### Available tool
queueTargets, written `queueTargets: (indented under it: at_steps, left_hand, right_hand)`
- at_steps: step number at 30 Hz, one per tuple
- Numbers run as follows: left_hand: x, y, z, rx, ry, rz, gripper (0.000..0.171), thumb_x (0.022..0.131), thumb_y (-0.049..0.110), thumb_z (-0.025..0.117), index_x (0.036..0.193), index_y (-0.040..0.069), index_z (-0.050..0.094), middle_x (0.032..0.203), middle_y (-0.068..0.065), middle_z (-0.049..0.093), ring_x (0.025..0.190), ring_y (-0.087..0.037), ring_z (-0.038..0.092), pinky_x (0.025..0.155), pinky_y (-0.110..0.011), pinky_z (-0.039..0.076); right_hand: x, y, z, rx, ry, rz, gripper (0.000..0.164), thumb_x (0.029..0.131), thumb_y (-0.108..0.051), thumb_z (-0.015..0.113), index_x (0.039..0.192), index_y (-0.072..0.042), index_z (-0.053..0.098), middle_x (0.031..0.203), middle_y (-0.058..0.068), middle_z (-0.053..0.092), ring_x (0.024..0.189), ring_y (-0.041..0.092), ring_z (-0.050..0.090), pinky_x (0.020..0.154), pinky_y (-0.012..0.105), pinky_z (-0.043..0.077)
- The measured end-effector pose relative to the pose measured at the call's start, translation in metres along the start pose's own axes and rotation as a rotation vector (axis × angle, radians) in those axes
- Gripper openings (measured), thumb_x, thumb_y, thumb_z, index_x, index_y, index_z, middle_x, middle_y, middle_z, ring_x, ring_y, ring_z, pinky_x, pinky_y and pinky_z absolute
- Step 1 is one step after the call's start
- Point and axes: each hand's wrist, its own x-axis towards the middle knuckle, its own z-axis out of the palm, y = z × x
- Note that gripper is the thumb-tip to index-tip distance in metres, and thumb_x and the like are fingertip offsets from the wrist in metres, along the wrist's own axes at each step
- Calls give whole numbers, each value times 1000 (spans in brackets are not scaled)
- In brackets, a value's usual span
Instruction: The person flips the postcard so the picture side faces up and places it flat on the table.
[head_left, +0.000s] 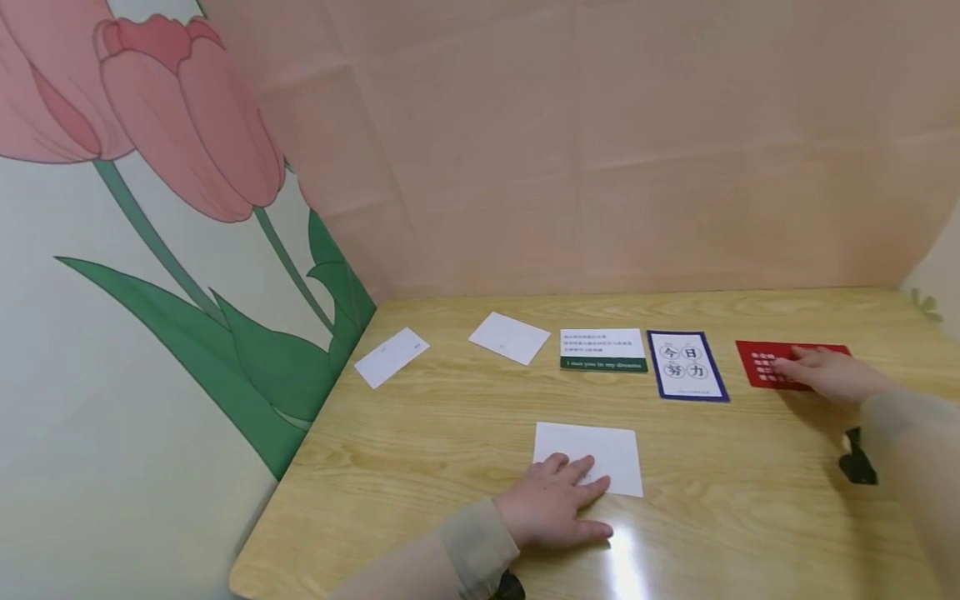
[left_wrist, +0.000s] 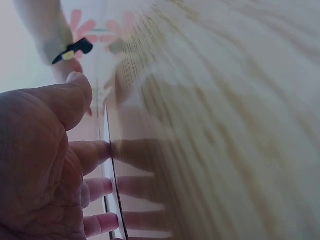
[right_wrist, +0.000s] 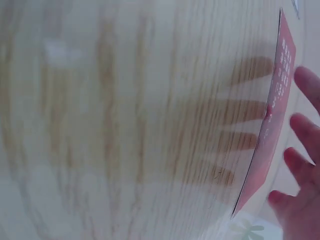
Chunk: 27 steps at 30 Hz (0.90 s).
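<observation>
On the near part of the table lies a blank white card, and my left hand rests its spread fingertips on it. In the left wrist view the left fingers reach straight to the card's thin edge. At the far right is a red card with white characters. My right hand is over its right part, fingers extended. The right wrist view has the right fingers beside the red card, neither curled round it nor pinching it; contact is hard to tell.
Along the back lie a small white card, another white card, a white and green card with text, and a blue-bordered card with large characters. A pink cloth hangs behind the wooden table; a tulip-painted wall borders the left.
</observation>
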Motion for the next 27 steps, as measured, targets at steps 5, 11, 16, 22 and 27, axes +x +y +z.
queueTargets:
  at_steps: [5, 11, 16, 22, 27]
  left_hand:
    - [0, 1, 1, 10, 10, -3, 68, 91, 73, 29, 150, 41, 21, 159, 9, 15, 142, -20, 21, 113, -40, 24]
    - [0, 2, 0, 9, 18, 4, 67, 91, 72, 29, 150, 41, 22, 159, 8, 16, 142, -20, 22, 112, -41, 25]
    - [0, 1, 0, 8, 20, 10, 68, 91, 72, 29, 150, 41, 22, 159, 8, 16, 141, -21, 23, 112, -41, 26]
    - [1, 1, 2, 7, 28, 12, 68, 90, 73, 29, 150, 41, 21, 159, 8, 16, 141, -21, 23, 112, -42, 26]
    - [1, 0, 3, 6, 26, 14, 70, 89, 74, 30, 151, 41, 21, 159, 8, 16, 141, -21, 23, 111, -42, 27]
  right_hand:
    - [-5, -16, 1, -32, 68, -16, 100, 89, -74, 34, 140, 13, 32, 135, 45, 27, 111, 61, 32, 85, 74, 29]
    - [-12, -56, 11, -85, 148, -139, 84, 90, -66, 46, 133, 6, 51, 133, 39, 40, 117, 58, 34, 92, 74, 27]
    - [-18, -94, 28, -84, 200, -217, 69, 91, -57, 54, 131, -1, 57, 134, 35, 42, 122, 55, 31, 95, 73, 26]
    - [-28, -135, 56, -84, 250, -288, 56, 90, -47, 63, 129, -7, 61, 130, 27, 52, 121, 49, 40, 96, 70, 31]
    - [-39, -161, 80, -63, 251, -338, 49, 92, -40, 63, 128, -7, 62, 130, 25, 54, 123, 48, 42, 99, 67, 31]
